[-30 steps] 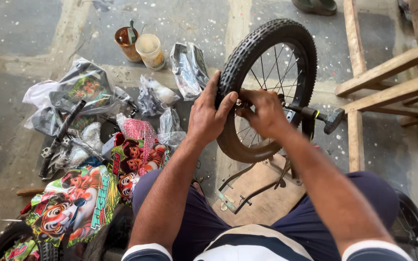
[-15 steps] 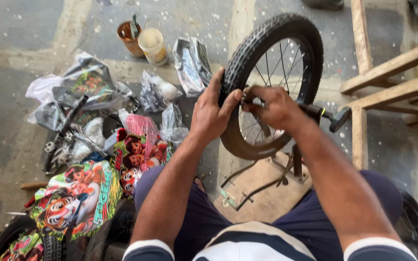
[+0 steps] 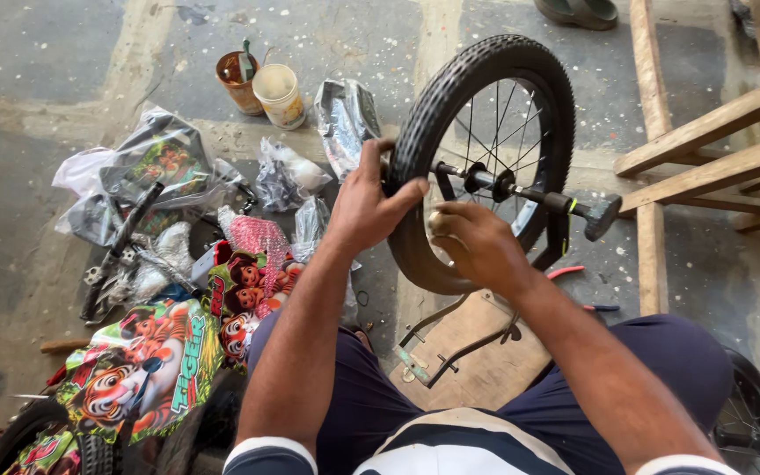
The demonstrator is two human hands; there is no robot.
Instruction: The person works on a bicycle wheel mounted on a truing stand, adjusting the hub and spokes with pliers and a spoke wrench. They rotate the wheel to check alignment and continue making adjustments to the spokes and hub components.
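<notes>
A small black bicycle wheel (image 3: 450, 97) with thin spokes stands upright in front of me, its axle (image 3: 521, 192) sticking out to the right with a black pedal-like end. My left hand (image 3: 367, 207) grips the tyre on its near left side. My right hand (image 3: 477, 246) is just below the hub, fingers curled around a small round pale part; it does not touch the axle.
Plastic bags with bike parts (image 3: 151, 167), colourful tiger-printed pieces (image 3: 142, 369), two small tubs (image 3: 261, 84), and a black bar lie on the concrete floor at left. A wooden frame (image 3: 705, 149) stands at right. A cardboard piece with metal brackets (image 3: 477, 352) lies below the wheel. Another wheel (image 3: 749, 413) shows at lower right.
My right hand has come off the hub and dropped slightly below it, holding a small part. My left hand stays on the tyre.
</notes>
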